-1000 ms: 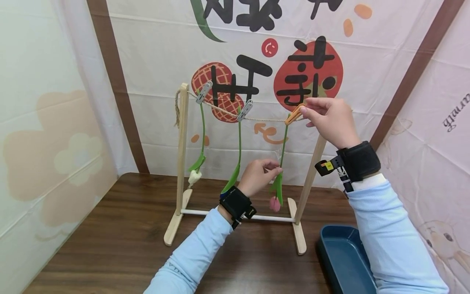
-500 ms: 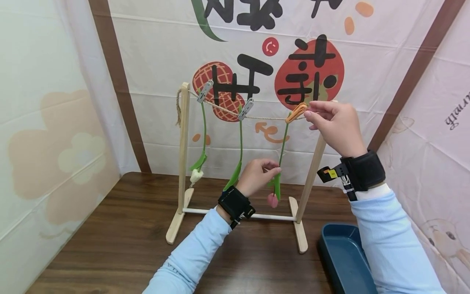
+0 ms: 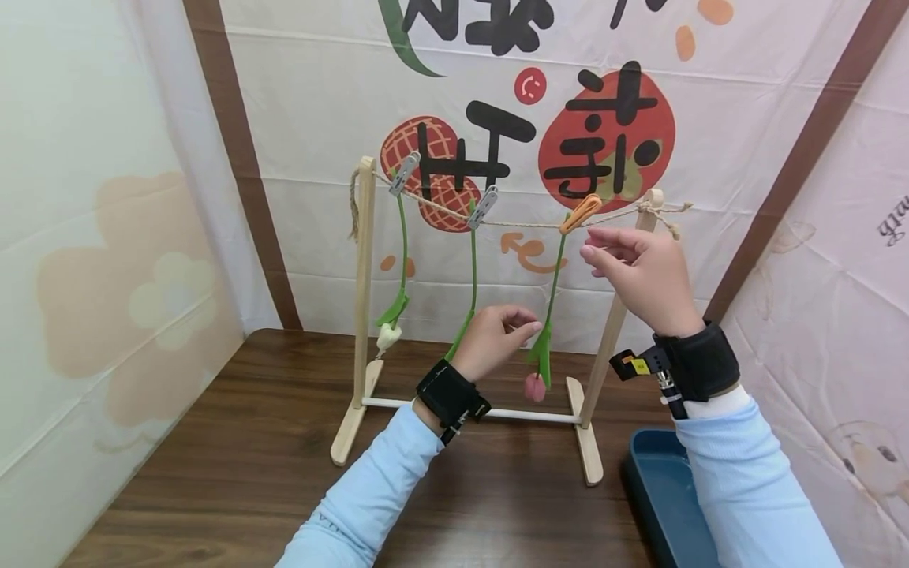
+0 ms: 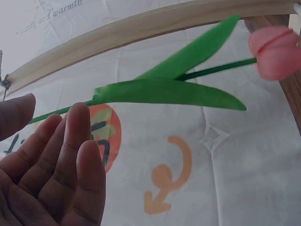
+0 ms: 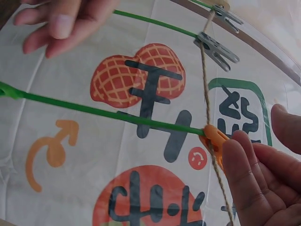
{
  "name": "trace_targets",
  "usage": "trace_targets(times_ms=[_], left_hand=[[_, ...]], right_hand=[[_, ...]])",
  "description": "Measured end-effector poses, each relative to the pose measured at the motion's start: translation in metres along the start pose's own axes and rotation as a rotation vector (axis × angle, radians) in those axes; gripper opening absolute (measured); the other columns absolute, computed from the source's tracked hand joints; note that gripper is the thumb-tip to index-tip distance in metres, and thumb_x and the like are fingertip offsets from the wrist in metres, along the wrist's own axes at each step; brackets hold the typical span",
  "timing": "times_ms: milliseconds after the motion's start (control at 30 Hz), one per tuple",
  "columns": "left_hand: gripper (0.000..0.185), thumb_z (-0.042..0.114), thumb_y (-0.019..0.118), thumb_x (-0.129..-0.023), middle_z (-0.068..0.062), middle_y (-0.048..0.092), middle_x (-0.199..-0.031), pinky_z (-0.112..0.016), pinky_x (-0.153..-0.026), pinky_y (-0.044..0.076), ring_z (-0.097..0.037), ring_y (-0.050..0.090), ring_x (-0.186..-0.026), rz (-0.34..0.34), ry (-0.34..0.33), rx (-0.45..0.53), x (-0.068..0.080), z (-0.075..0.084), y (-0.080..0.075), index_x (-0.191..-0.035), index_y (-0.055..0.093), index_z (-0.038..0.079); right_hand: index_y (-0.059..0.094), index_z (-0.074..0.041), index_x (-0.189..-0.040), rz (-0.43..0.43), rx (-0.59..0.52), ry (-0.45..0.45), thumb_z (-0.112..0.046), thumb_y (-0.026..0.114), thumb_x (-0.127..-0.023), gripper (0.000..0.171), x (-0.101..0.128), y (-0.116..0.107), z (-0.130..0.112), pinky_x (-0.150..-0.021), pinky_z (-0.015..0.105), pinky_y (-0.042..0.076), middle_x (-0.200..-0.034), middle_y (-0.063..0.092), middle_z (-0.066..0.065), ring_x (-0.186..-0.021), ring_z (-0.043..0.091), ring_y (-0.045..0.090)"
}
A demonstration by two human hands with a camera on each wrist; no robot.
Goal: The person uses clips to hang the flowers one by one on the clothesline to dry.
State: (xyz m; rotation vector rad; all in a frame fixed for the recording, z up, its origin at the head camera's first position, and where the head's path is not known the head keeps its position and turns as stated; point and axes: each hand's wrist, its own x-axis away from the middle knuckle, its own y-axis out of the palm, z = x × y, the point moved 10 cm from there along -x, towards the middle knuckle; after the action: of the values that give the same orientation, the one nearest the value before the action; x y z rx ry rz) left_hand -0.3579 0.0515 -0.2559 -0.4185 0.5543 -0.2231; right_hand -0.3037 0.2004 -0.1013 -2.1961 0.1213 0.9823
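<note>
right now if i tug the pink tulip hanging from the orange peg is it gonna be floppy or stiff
Probably bendy rather than stiff: the pink tulip hangs on a thin green stem that curves slightly under its own weight. It looks light, since one small orange peg holds it on the string. A tug would likely swing it, or slip it from the peg.

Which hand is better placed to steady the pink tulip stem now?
Left. The left hand sits right beside the pink tulip's stem, fingers relaxed near its leaves. The right hand is up just below the orange clip on the string.
</note>
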Motion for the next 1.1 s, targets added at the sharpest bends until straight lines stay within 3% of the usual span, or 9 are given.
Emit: trace_targets(times_ms=[400,733,1100], left_hand=[[0.017,0.027,0.068,-0.094,0.006,0.069,-0.083,-0.025,-0.063,0.05,-0.006,0.061,-0.069,0.023,-0.004,-0.022,0.014,-0.002,-0.011,-0.099,0.074,0.012],[0.014,0.023,0.068,-0.093,0.007,0.067,-0.078,-0.026,-0.06,0.048,-0.016,0.065,-0.071,0.013,-0.007,0.014,0.028,0.002,-0.021,-0.099,0.074,0.011],[0.015,0.026,0.068,-0.093,0.008,0.065,-0.074,-0.027,-0.059,0.047,-0.008,0.061,-0.066,0.016,-0.032,-0.036,0.042,-0.006,-0.032,-0.097,0.074,0.013]], right_hand=[[0.069,0.002,-0.115,-0.047,-0.021,0.04,-0.019,0.07,-0.092,0.031,0.024,0.021,0.018,-0.067,0.012,0.048,-0.092,0.072,0.013,-0.073,0.0,0.064],[0.07,0.002,-0.114,-0.052,-0.058,0.068,-0.02,0.07,-0.092,0.031,0.039,0.032,0.023,-0.071,0.012,0.047,-0.093,0.072,0.013,-0.077,0.002,0.063],[0.071,0.002,-0.11,-0.064,-0.106,0.074,-0.015,0.072,-0.09,0.026,0.055,0.051,0.03,-0.067,0.014,0.049,-0.092,0.072,0.01,-0.076,0.005,0.065]])
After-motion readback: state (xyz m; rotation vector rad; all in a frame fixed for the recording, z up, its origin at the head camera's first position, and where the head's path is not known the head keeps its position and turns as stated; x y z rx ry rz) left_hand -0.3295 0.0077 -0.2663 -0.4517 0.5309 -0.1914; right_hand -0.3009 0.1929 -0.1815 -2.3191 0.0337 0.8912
